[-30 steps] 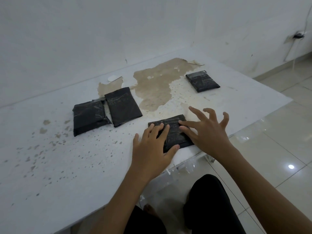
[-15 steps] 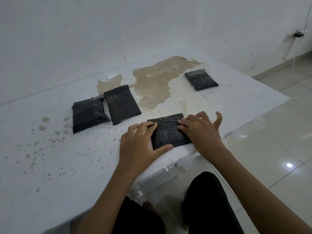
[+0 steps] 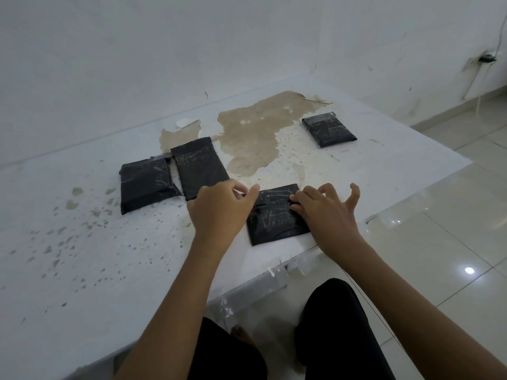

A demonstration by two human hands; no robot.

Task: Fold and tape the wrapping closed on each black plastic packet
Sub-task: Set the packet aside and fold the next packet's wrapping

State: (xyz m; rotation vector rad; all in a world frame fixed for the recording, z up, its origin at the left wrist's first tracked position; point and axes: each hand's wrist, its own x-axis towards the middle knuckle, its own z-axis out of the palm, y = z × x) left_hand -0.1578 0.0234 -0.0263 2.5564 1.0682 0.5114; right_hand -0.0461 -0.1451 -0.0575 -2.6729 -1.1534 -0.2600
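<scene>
The left hand (image 3: pixel 219 207), fingers curled, pinches the left edge of the near black packet (image 3: pixel 277 215); the right hand (image 3: pixel 323 209) presses its flap flat with bent fingertips, little finger raised. The fold seems underway; taping likely follows. Three more packets lie farther back on the worktop (image 3: pixel 82 270); contents hidden.

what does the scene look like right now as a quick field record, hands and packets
surface: white table with a worn brown patch
packets: four black packets
near packet: at the front edge, between both hands
left hand: curled at the near packet's left top corner, seems to pinch it
right hand: fingers pressing on the near packet
left pair: two packets side by side
far packet: alone, far right
</scene>
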